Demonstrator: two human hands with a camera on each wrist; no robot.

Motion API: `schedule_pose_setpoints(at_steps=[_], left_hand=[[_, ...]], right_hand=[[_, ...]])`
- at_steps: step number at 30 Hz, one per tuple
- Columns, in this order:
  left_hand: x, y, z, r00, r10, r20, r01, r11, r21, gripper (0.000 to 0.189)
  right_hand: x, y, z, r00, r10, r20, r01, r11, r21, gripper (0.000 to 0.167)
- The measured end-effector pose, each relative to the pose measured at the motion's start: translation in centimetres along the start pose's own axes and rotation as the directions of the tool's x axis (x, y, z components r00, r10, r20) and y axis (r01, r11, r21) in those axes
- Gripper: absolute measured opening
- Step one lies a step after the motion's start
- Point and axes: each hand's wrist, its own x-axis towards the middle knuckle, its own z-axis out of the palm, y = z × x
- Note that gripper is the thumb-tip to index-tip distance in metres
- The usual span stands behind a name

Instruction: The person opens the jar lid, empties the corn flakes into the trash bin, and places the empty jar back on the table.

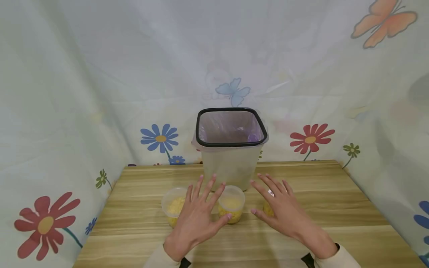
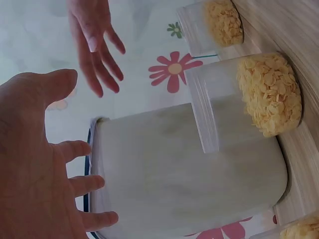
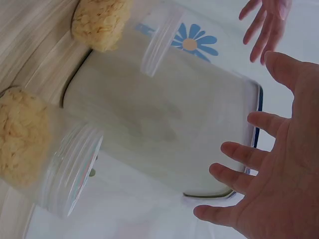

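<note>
My left hand hovers palm down with fingers spread, holding nothing. It overlaps the left clear plastic jar, which contains pale yellow flakes. A similar middle jar stands between the hands, just right of the left thumb. My right hand, also spread and holding nothing, hangs over the right jar and hides most of it. In the right wrist view, the right jar shows a ridged top with a thin coloured edge. Both wrist views show the fingers apart from the jars.
A pale bin with a black rim and a thin liner stands behind the jars; something purple shows inside. The wood-grain table ends at a white curtain printed with flowers and butterflies, which surrounds it at the back and sides.
</note>
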Motion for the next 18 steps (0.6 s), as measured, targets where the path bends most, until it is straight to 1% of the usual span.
schedule_pose_setpoints(at_steps=[3,7,10,18], left_hand=[[0.2,0.2,0.1,1.000,0.007,0.001,-0.007,1.000,-0.014,0.077],[0.2,0.5,0.2,0.999,-0.002,0.039,0.003,1.000,-0.027,0.077],[0.3,0.7,0.3,0.999,-0.003,0.054,0.005,1.000,-0.026,0.078],[0.5,1.3,0.8,0.999,0.027,0.032,-0.026,0.999,-0.031,0.078]], right_hand=[[-0.1,0.7,-0.1,1.000,0.012,-0.001,-0.012,1.000,-0.009,0.072],[-0.2,1.7,0.2,0.999,0.050,0.018,-0.050,0.999,0.000,0.071],[-0.3,2.4,0.3,0.996,0.079,0.030,-0.079,0.997,0.001,0.069],[-0.6,4.0,0.9,0.990,0.127,0.068,-0.126,0.992,-0.026,0.071]])
